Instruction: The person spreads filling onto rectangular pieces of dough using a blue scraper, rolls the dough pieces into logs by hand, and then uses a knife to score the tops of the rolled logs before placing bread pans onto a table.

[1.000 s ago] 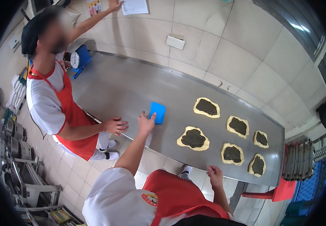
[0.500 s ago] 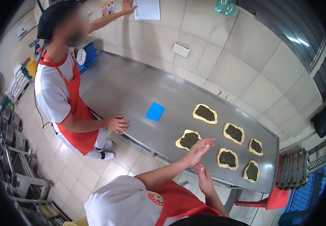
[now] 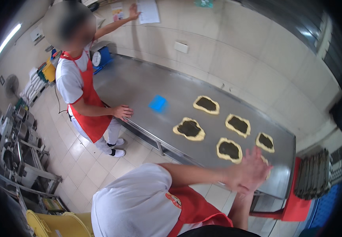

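My left hand (image 3: 240,173) and my right hand (image 3: 258,177) meet over the front right of the steel table (image 3: 151,79), blurred and overlapping, nothing visible between them. The left's fingers stretch out; the right's are smeared. Just behind them lies a flattened yellow dough piece with dark filling (image 3: 229,150); others sit farther back, such as one at the right (image 3: 265,142) and one toward the middle (image 3: 188,128), and another is mostly hidden by my hands. A blue flat scraper (image 3: 158,103) lies left of the dough.
A co-worker in a red apron (image 3: 87,118) stands left, one hand on the table edge, the other raised to a wall paper (image 3: 149,12). A blue scale (image 3: 104,57) sits at the back left, stacked trays (image 3: 311,177) at the right, yellow buckets (image 3: 40,225) lower left, equipment along the left.
My left hand has left the blue scraper on the table and moved right to join my right hand. The view has shifted, bringing yellow buckets into sight.
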`<state>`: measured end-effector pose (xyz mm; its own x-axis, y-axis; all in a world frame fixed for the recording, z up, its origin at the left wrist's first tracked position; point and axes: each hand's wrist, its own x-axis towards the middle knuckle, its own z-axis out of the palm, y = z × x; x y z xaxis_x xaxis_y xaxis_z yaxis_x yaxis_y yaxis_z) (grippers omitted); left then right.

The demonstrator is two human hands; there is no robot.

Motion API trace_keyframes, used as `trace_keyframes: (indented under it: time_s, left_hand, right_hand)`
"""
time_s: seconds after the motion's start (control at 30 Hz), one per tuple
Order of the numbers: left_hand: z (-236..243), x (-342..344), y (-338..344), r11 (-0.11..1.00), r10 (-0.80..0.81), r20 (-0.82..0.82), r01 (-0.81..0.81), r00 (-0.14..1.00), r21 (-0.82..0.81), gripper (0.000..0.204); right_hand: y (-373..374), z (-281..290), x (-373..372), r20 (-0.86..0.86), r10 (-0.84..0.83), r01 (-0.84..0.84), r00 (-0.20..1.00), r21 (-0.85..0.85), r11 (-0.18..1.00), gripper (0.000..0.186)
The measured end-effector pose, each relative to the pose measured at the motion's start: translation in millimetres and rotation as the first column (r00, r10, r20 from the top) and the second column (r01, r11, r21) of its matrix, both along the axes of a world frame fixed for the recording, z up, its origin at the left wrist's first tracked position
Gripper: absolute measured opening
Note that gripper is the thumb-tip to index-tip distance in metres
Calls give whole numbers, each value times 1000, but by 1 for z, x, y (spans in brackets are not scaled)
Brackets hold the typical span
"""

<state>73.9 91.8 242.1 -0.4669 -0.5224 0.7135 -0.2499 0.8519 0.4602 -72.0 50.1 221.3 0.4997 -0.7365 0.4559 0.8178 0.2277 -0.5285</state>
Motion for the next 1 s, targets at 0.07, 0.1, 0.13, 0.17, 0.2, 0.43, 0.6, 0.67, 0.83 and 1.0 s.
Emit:
trace_keyframes:
  time_s: [0.07,0.1,0.13,0.17,0.2,0.43,0.6,0.67,0.83,1.0]
  left_hand:
    - [-29,-8,-49,966,229,-171,-201,958,165,71]
    - [-40,-15,-62,808,390,1,-343,921,478,66]
    - [-51,-12,-80,534,479,249,-505,842,678,63]
    - [-69,-40,-84,556,316,-64,-130,947,821,70]
    - [-77,-63,-73,486,218,-350,210,911,849,78]
    - [-22,-192,-48,240,-1,-767,745,641,622,77]
    - [-141,-191,-113,941,-132,242,45,961,334,86]
    - [-195,-173,-159,833,409,357,-503,840,230,72]
    - [-183,-151,-258,693,426,363,-556,829,458,51]
    - [-241,-163,-296,779,521,454,-620,723,94,40]
  right_hand:
    - [63,28,-5,-213,-265,302,940,164,939,97]
    - [85,50,-16,-218,-302,303,928,-29,953,90]
    - [91,50,-27,-187,-420,393,888,-164,905,87]
    - [89,47,-52,-225,-678,536,700,-462,707,84]
    - [90,49,-75,-144,-879,614,455,-664,426,81]
    - [28,-126,-193,-771,-616,794,159,-271,544,84]
    - [-9,-91,-181,-153,-409,422,900,544,725,100]
    - [-53,-32,-194,-479,-446,617,756,292,731,104]
    - [-194,-48,-237,-812,-568,327,-135,-577,748,33]
    - [-286,-172,-215,-297,-915,-351,-275,-855,383,42]
